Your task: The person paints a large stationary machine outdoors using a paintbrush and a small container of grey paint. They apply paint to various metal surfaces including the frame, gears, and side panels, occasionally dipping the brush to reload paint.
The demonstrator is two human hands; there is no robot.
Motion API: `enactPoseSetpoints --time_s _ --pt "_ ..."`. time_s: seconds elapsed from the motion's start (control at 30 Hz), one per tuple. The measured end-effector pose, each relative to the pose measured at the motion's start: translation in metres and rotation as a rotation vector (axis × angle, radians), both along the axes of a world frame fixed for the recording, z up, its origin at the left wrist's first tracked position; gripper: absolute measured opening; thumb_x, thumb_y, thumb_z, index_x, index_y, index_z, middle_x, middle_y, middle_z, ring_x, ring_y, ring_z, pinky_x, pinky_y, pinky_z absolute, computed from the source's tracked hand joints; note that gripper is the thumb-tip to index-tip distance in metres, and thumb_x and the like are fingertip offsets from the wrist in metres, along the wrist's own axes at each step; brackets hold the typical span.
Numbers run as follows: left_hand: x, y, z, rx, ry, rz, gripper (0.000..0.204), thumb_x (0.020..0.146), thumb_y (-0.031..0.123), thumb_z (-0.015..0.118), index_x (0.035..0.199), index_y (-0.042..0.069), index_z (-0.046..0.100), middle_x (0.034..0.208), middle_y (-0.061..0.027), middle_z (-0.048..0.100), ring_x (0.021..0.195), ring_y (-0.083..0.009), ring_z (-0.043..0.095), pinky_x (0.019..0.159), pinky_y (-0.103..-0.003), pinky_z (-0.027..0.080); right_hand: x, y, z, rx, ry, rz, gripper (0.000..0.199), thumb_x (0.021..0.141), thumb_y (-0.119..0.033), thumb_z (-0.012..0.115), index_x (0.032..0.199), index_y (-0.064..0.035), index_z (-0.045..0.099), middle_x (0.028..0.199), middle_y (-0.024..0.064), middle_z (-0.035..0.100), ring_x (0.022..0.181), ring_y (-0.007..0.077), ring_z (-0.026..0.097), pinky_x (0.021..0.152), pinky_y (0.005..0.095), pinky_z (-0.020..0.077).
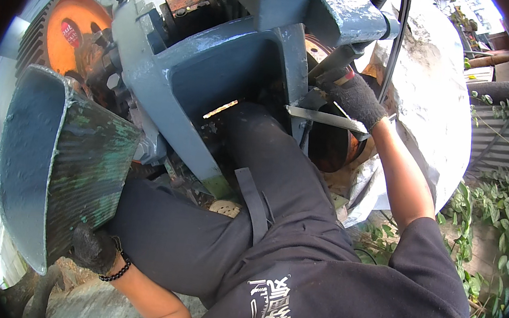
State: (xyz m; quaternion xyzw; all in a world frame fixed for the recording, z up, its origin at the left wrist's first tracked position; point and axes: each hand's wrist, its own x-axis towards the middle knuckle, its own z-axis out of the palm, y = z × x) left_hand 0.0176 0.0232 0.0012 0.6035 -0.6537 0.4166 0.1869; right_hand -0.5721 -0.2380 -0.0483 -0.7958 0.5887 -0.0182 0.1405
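Black-gloved fingers of the right hand [357, 99] were seen partly curled at a grey rod [341, 57]; whether it was gripped or only touched could not be told. Just below those fingers, a flat metal bar [327, 117] was seen lying crosswise beside the machine frame [145, 76]. The ribbed green chute [89, 166] was met at its lower part by the left hand [93, 249], its finger closure hidden. The machine seemed largely assembled; what remained undone could not be judged.
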Motion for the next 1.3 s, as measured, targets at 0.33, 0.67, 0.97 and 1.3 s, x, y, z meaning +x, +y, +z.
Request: enactPoseSetpoints --time_s 0.33,0.67,0.97,1.3 --pt "0.023 0.03 -0.022 0.036 0.063 0.067 0.041 0.096 0.014 0.075 0.135 0.003 0.067 0.14 -0.0197 0.062 0.136 -0.0369 0.054 0.114 -0.045 0.047 0.031 0.104 0.12 -0.192 -0.486 -0.014 0.025 0.097 -0.009 0.069 0.121 -0.0044 0.075 0.115 0.0141 0.075 0.105 0.0241 0.072 0.088 0.0364 0.0581" --pt "0.004 0.01 -0.013 -0.105 0.219 0.028 0.014 0.091 0.008 0.075 0.105 0.005 0.079 0.108 -0.0131 0.079 0.103 -0.035 0.076 0.106 -0.054 0.054 0.012 0.198 0.021 -0.107 -0.41 0.002 0.033 0.094 -0.002 0.069 0.127 -0.0062 0.072 0.128 0.0212 0.069 0.117 0.039 0.069 0.1 0.0437 0.0549" --pt "-0.012 0.009 -0.003 -0.119 0.333 0.111 0.011 0.091 0.009 0.076 0.101 0.005 0.078 0.106 -0.013 0.079 0.104 -0.0376 0.075 0.108 -0.056 0.051 0.063 0.17 -0.045 -0.212 -0.461 -0.145 0.035 0.095 -0.002 0.067 0.131 -0.0054 0.069 0.133 0.0221 0.067 0.125 0.0401 0.065 0.106 0.0435 0.0522" --pt "0.01 0.02 -0.007 -0.026 0.062 0.173 0.034 0.097 0.018 0.07 0.127 0.002 0.068 0.125 -0.017 0.068 0.119 -0.0376 0.065 0.109 -0.048 0.049 0.045 0.173 -0.027 -0.077 -0.406 -0.046 0.039 0.093 -0.009 0.071 0.132 -0.0064 0.069 0.134 0.022 0.066 0.128 0.0401 0.063 0.109 0.0453 0.0498"
